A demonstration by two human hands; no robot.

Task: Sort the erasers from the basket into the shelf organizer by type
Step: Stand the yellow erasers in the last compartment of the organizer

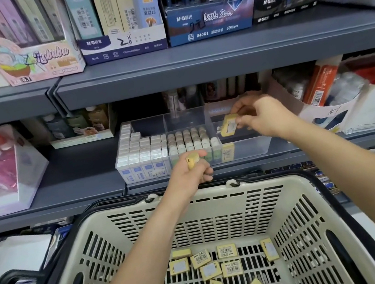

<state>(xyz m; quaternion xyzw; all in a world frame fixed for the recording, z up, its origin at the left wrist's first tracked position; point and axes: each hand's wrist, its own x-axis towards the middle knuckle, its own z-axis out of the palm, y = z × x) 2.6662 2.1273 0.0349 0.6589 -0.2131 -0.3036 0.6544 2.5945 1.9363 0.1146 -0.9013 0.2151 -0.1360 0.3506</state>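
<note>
It was a stationery shop: grey shelves point(217, 62) carried priced display boxes of pencils point(124, 42), a shopping basket point(194, 217) at 6 o'clock.

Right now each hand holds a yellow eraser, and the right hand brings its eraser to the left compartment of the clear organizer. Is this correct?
Not quite. The head view shows the right hand holding its yellow eraser over the right compartment of the clear organizer; white erasers fill the left one. The left hand does hold a yellow eraser.

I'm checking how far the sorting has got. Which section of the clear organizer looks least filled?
The right-hand section, below the right hand: only one yellow eraser shows at its front, whereas the left and middle sections are packed with rows.
</note>
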